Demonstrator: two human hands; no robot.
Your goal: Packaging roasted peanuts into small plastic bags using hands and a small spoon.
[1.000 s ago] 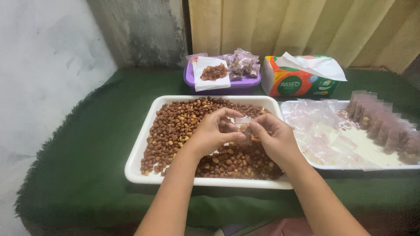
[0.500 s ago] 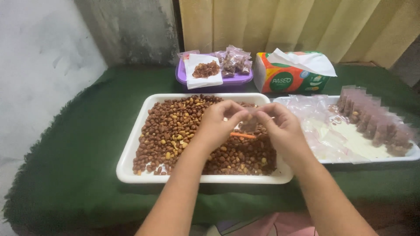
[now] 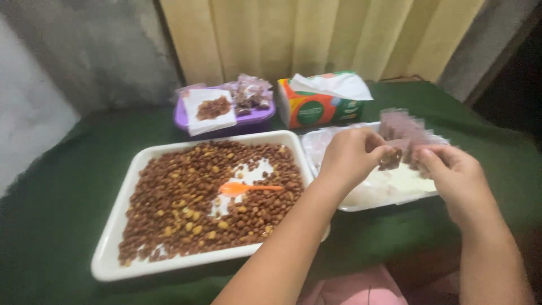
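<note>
1. I am looking down on a table draped in dark green cloth (image 3: 68, 226), with a pale yellow curtain (image 3: 316, 34) hanging across the top of the frame and a grey wall at the upper left.
2. My left hand (image 3: 351, 155) is reaching to the right of centre, its fingers curled together and pinching a small clear plastic packet of brown nuts (image 3: 390, 158).
3. My right hand (image 3: 454, 175) is sitting just right of that packet, its fingertips pressing on the same packet from the other side.
4. Both hands are hovering over a white rectangular tray of clear packets (image 3: 361, 204) at centre right, where filled packets are standing in a blurred row along its upper right.
5. A larger white rectangular tray of roasted brown peanuts (image 3: 113, 254) is filling the lower left of the frame.
6. A small orange plastic spoon (image 3: 248, 187) is lying on the nuts near the middle of that tray, well apart from both hands.
7. A purple plastic tub (image 3: 226, 121) holding more packets is sitting at upper centre.
8. An orange and green tissue box (image 3: 316, 107) is standing just right of the tub.
</note>
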